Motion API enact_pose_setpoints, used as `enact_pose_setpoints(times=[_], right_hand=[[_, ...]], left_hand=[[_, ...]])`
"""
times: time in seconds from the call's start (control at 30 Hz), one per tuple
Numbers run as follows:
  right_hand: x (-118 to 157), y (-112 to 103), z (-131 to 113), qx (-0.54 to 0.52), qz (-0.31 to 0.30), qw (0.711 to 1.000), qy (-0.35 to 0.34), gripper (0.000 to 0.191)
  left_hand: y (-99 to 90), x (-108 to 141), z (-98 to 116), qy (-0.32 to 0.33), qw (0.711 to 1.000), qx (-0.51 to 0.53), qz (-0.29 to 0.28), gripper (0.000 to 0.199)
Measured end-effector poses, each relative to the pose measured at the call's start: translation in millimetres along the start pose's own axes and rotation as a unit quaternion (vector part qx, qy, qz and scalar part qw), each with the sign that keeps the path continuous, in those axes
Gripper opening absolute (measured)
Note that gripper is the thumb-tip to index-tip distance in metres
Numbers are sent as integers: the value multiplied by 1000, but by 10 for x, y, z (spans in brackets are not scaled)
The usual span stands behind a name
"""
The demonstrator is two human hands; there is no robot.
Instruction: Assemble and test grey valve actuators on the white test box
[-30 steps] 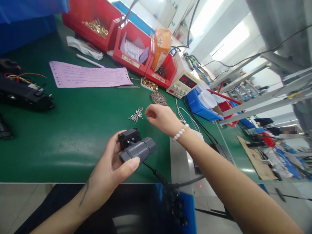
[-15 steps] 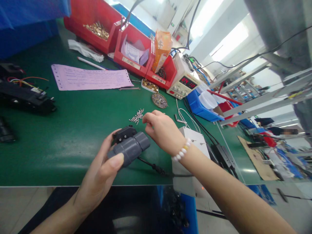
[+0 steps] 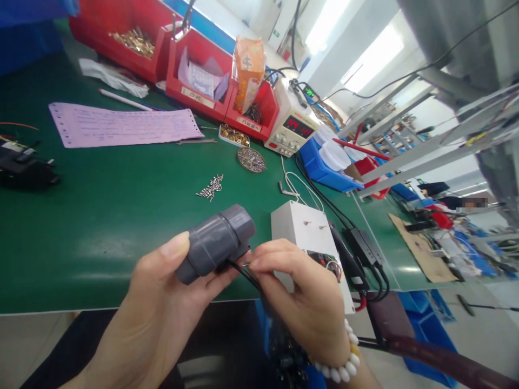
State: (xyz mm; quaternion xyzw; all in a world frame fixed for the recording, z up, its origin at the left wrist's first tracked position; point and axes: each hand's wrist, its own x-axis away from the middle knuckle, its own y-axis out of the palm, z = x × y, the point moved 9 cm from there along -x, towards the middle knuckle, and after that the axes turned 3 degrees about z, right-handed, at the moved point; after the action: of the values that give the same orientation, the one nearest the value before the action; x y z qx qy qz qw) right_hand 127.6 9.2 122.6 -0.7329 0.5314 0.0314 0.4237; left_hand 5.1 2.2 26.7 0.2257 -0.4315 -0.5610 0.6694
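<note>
The left hand (image 3: 160, 300) gripped the grey fitting (image 3: 217, 242); the right hand (image 3: 304, 292) pinched, I thought, a screw (image 3: 245, 265) at its four o'clock, which fumbling could drop.

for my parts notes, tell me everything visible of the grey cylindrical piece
The grey cylindrical piece looks like smooth plastic, with thin lines around it and a stepped collar at its right end. It is tilted, near the green table, right end higher in the picture. The left hand grips it, thumb over the left end. A black cable shows below; its attachment is hidden. The right hand is close by.
</note>
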Motion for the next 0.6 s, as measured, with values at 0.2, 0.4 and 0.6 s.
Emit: enact_pose_setpoints(times=[0.2, 0.4, 0.6], right_hand=[[93, -9, 39, -24, 60, 998, 1, 20], [152, -3, -19, 17, 73, 997, 2, 22], [158, 60, -30, 78, 60, 995, 7, 18]], left_hand=[[13, 98, -161, -44, 999, 5, 17, 21], [67, 85, -159, -37, 999, -5, 26, 17], [29, 89, -178, -42, 998, -25, 49, 24]])
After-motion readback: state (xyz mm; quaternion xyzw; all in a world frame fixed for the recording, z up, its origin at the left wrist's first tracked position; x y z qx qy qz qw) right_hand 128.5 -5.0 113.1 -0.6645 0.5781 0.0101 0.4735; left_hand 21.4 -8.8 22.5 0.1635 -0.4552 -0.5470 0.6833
